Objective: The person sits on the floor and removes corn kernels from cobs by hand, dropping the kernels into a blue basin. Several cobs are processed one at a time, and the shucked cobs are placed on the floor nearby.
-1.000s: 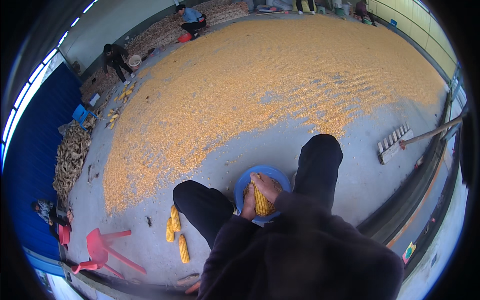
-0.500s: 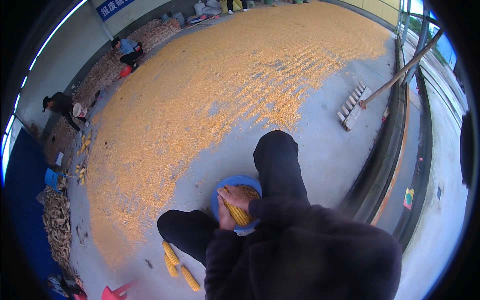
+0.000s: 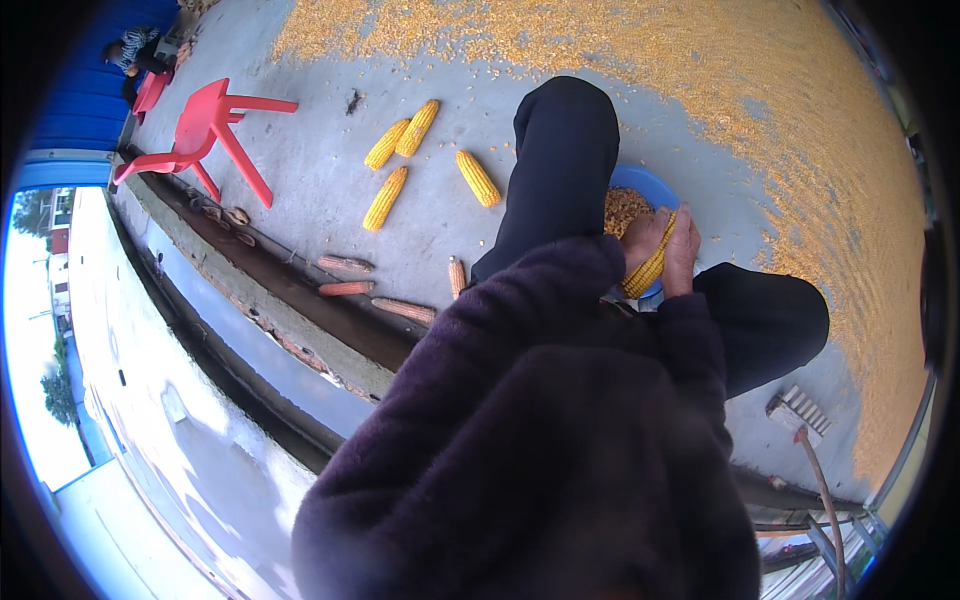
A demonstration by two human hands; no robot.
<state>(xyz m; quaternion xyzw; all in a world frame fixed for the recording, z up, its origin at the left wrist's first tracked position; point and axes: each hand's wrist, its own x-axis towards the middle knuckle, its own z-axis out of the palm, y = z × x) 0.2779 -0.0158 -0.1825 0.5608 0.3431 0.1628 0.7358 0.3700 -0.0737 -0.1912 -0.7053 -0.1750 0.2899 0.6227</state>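
Yellow maize fills most of the scene. A partly shelled corn cob (image 3: 650, 262) is held right of centre in the frame, over a round blue plastic basin (image 3: 640, 186) set on the concrete floor (image 3: 300, 170) between the person's dark-trousered knees. The left hand (image 3: 640, 240) is wrapped around the cob from the left side and the right hand (image 3: 684, 252) is closed on it from the right, so both grips are pressed firmly onto the cob; the fingertips themselves are too small to make out.

Some work appears to be done: loose kernels (image 3: 622, 208) are heaped in the basin, and four stripped cobs (image 3: 405, 310), reddish-brown and rough, are scattered by the low concrete kerb at centre left. A wide carpet of spread kernels (image 3: 800, 120), granular and golden, is laid over the floor along the upper right. More looks to be left: rows of kernels are still seated on the held cob, and four whole cobs (image 3: 430, 165), plump and bumpy, are lying untouched at upper centre. A red plastic chair (image 3: 210, 135), smooth and moulded, is tipped on its side at upper left. A thick, fuzzy dark purple sleeve (image 3: 540, 330) is seen across the lower middle.
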